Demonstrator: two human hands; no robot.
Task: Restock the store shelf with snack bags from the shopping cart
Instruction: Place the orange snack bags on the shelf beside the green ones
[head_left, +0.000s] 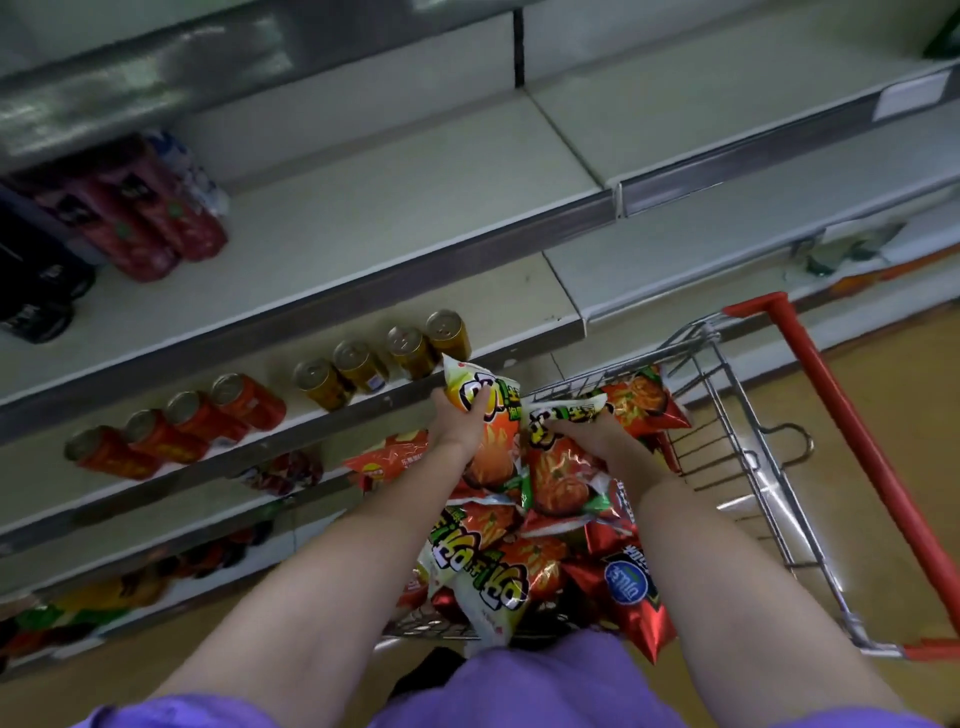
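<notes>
Where hands (519, 421) grip bags (488, 431) — pale shelves (363, 208), tan floor (883, 415).

Both bare forearms are reaching forward over the shopping cart (748, 415). The left hand (460, 421) is gripping a snack bag (488, 415) above the cart's far end; the right hand (582, 434) is pinching a second bag (561, 462) just beside it.

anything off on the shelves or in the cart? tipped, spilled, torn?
Nothing spilled or torn that shows. The red cans and gold cans stand in neat rows. Snack bags lie in a loose heap in the cart, normal for restocking. The left hand and right hand each hold a bag. Lower shelves are too blurred to judge.
</notes>
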